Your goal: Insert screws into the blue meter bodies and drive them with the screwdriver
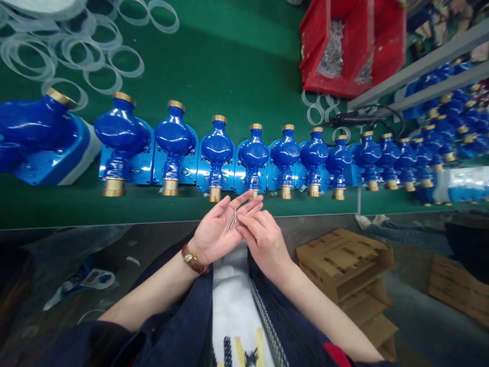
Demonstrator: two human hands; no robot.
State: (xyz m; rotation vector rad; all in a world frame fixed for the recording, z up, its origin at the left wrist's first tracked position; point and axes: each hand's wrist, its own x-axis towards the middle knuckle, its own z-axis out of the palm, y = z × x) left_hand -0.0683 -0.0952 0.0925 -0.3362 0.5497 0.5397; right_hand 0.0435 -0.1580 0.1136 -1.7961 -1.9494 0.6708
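1. Dark jacket and white shirt: worn by the operator, closest to the camera.
2. Left hand: palm up, fingers extended and loosely spread. Several thin metal pins lie across the palm, near the finger bases. A wristwatch is on this wrist.
3. Right hand: thumb and forefinger drawn together at the pins, above the left palm. Whether a pin is gripped cannot be told.
4. Work status, judged: the pins are at the handling stage. Those visible lie on the palm, none yet placed at a unit.
5. Blue units: set out in a row just beyond the hands, brass ends facing toward and away from the operator, light-blue housings behind the bodies. The row appears prepared; completed units cannot be told from pending ones.
6. Clear rings: loose on the green bench, beyond the row at left; apparently unused.
7. Red bin: beyond the row at right. Small metal parts remain inside, so stock appears ample.
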